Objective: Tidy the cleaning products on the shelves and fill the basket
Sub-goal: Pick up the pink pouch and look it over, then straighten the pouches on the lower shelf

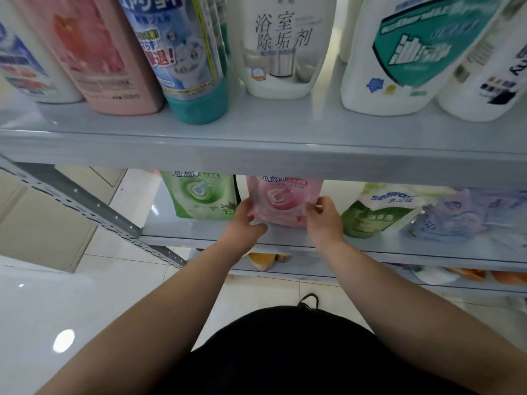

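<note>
A: What are the hands doing?

B: Both are on the pink pouch (pixel 283 202). The left hand (pixel 244 220) cups its left edge, fingers curled round the side; the right hand (pixel 323 218) pinches the right edge. The pouch stands upright on the middle shelf (pixel 199 238), its top hidden behind the shelf above.

A: What sits around it?

B: Just to its left, a green pouch (pixel 201 195), upright, close but I cannot tell if they touch. To the right, apart from it, a green and white pouch (pixel 376 212) leans over, and a pale purple pouch (pixel 453 215) slumps beyond that.

A: How far along is the tidying?

B: I'd judge it partway. The two left pouches stand straight; the two right ones look unsorted. No basket is in view, so the filling cannot be judged.

A: Any writing?

B: The leaning pouch reads "seaway", roughly; it is blurred. On the top shelf (pixel 256 143), a white bottle (pixel 281 47) carries the characters 浴室除垢剂. The pink bottle (pixel 105 52) shows "500ml" near its base. The blue bottle (pixel 188 58) has Japanese print I cannot read surely. The white bottle with a teal label (pixel 410 52) is too smeared.
</note>
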Demonstrator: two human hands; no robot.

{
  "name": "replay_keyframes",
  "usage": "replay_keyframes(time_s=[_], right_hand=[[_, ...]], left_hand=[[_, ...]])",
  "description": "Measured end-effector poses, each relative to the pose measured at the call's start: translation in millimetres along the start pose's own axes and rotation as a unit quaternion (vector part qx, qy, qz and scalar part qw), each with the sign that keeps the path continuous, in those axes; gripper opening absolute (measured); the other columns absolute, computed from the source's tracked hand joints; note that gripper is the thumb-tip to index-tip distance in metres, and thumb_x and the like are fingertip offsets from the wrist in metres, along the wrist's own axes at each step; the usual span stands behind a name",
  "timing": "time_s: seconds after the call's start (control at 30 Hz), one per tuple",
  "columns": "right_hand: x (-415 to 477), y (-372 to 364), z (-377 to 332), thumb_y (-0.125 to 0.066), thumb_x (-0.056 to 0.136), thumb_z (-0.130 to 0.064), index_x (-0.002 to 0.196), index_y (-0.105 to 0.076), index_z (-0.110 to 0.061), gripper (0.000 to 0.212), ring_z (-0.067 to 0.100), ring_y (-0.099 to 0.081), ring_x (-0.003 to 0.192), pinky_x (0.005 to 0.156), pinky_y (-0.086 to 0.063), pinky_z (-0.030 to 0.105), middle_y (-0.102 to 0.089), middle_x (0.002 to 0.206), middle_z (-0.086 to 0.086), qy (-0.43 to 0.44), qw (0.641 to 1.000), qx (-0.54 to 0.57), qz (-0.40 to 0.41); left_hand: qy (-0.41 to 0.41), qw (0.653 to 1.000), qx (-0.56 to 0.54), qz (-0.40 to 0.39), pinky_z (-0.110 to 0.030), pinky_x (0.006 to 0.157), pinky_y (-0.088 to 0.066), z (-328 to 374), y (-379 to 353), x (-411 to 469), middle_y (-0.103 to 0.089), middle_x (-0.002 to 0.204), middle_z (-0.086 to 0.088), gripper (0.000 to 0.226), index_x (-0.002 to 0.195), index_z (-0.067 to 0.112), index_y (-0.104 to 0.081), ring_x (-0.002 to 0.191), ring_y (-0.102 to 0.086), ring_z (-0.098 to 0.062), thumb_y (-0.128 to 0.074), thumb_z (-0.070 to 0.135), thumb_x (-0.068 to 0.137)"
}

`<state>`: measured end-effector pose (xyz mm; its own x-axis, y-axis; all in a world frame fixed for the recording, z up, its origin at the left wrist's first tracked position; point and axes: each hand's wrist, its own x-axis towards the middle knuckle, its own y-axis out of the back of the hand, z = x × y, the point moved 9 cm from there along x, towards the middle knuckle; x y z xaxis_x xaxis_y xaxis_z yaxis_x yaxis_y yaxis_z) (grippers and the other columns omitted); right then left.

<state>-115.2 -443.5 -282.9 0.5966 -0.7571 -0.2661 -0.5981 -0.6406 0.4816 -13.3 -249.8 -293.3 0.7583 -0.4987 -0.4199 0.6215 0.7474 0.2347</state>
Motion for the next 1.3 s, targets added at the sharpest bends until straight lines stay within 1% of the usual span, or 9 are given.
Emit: replay_keyframes(time_s=[0.13, 0.27, 0.37, 0.47, 0.63, 0.83, 1.03, 1.2, 1.3], right_hand=[[3.3, 1.9, 0.3, -0.052, 0.104, -0.029, 0.102, -0.056, -0.016, 0.014, 0.022, -0.058, 0.083, 0.063, -0.039, 0.031, -0.062, 0.09, 0.0, 0.001, 1.0, 0.017, -0.009], [-1.8, -3.2, 7.6, -0.058, 0.1, -0.03, 0.109, -0.055, -0.019, 0.014, 0.021, -0.064, 0.093, 0.071, -0.049, 0.031, -0.066, 0.097, -0.007, -0.003, 0.999, 0.038, -0.033], [-18.7, -7.8, 18.9, -0.068, 0.095, -0.03, 0.136, -0.047, -0.02, 0.047, 0.017, -0.061, 0.109, 0.085, -0.047, 0.032, -0.06, 0.123, -0.006, -0.03, 0.996, 0.049, -0.073], [-40.3, -6.6, 38.1, -0.067, 0.093, -0.026, 0.145, -0.042, -0.018, 0.058, 0.02, -0.056, 0.113, 0.087, -0.042, 0.029, -0.053, 0.136, 0.005, -0.044, 0.993, -0.048, -0.103], [-88.0, 8.0, 63.4, -0.06, 0.095, -0.032, 0.119, -0.063, -0.019, 0.028, 0.021, -0.06, 0.105, 0.081, -0.047, 0.03, -0.062, 0.124, 0.003, 0.046, 0.942, -0.284, -0.172], [-127.9, 41.1, 96.1, -0.054, 0.098, -0.039, 0.121, -0.059, -0.023, 0.028, 0.023, -0.059, 0.108, 0.086, -0.05, 0.035, -0.062, 0.118, 0.0, 0.076, 0.876, -0.422, -0.219], [-119.5, 84.8, 114.0, -0.053, 0.099, -0.041, 0.126, -0.056, -0.024, 0.033, 0.023, -0.059, 0.108, 0.086, -0.052, 0.036, -0.062, 0.12, 0.002, 0.103, 0.857, -0.447, -0.237], [-95.1, 123.6, 121.3, -0.052, 0.099, -0.042, 0.128, -0.056, -0.024, 0.034, 0.024, -0.059, 0.112, 0.087, -0.051, 0.036, -0.062, 0.125, 0.002, 0.134, 0.842, -0.448, -0.27], [-77.5, 154.2, 128.1, -0.051, 0.099, -0.043, 0.129, -0.056, -0.026, 0.035, 0.024, -0.06, 0.114, 0.087, -0.051, 0.035, -0.062, 0.129, 0.0, 0.138, 0.838, -0.446, -0.282]], left_hand=[[-0.008, 0.998, 0.064, 0.014, -0.034, 0.093, -0.045, -3.8, 5.3, 0.5, -0.04, 0.155, 0.008, 0.081, 0.159, 0.029, -0.022, 0.135, -0.047, -0.018, -0.063, 0.014, 0.091], [-0.01, 0.993, 0.116, 0.02, -0.036, 0.101, -0.046, -13.0, 9.4, -8.3, -0.035, 0.159, 0.002, 0.081, 0.161, 0.024, -0.018, 0.137, -0.048, -0.023, -0.063, 0.018, 0.094], [-0.021, 0.985, 0.173, -0.008, -0.034, 0.103, -0.044, -22.0, 2.8, -21.4, -0.041, 0.155, -0.003, 0.073, 0.159, 0.022, -0.024, 0.134, -0.049, -0.023, -0.062, 0.023, 0.097], [-0.051, 0.952, 0.297, -0.046, -0.033, 0.101, -0.045, -28.5, -8.4, -38.9, -0.048, 0.149, -0.003, 0.066, 0.156, 0.029, -0.031, 0.129, -0.052, -0.023, -0.06, 0.034, 0.097], [-0.139, 0.867, 0.471, -0.085, -0.039, 0.098, -0.048, -25.6, -41.6, -73.6, -0.059, 0.128, -0.007, 0.045, 0.138, 0.024, -0.054, 0.122, -0.054, -0.031, -0.055, 0.042, 0.097], [-0.163, 0.847, 0.49, -0.124, -0.034, 0.095, -0.047, -37.1, -84.2, -94.5, -0.059, 0.134, 0.001, 0.047, 0.14, 0.026, -0.055, 0.123, -0.055, -0.022, -0.053, 0.047, 0.098], [-0.104, 0.91, 0.388, -0.1, -0.028, 0.083, -0.048, -6.1, -126.4, -77.8, -0.062, 0.127, 0.002, 0.051, 0.141, 0.026, -0.049, 0.105, -0.062, -0.019, -0.06, 0.04, 0.093], [-0.077, 0.982, 0.173, -0.005, -0.034, 0.092, -0.048, 55.5, -156.8, -49.3, -0.052, 0.138, 0.002, 0.081, 0.156, 0.022, -0.031, 0.114, -0.056, -0.017, -0.075, 0.035, 0.089], [-0.065, 0.995, 0.079, 0.011, -0.036, 0.102, -0.046, 84.2, -179.6, -26.6, -0.053, 0.134, 0.011, 0.078, 0.149, 0.026, -0.041, 0.119, -0.054, -0.014, -0.083, 0.032, 0.083]])
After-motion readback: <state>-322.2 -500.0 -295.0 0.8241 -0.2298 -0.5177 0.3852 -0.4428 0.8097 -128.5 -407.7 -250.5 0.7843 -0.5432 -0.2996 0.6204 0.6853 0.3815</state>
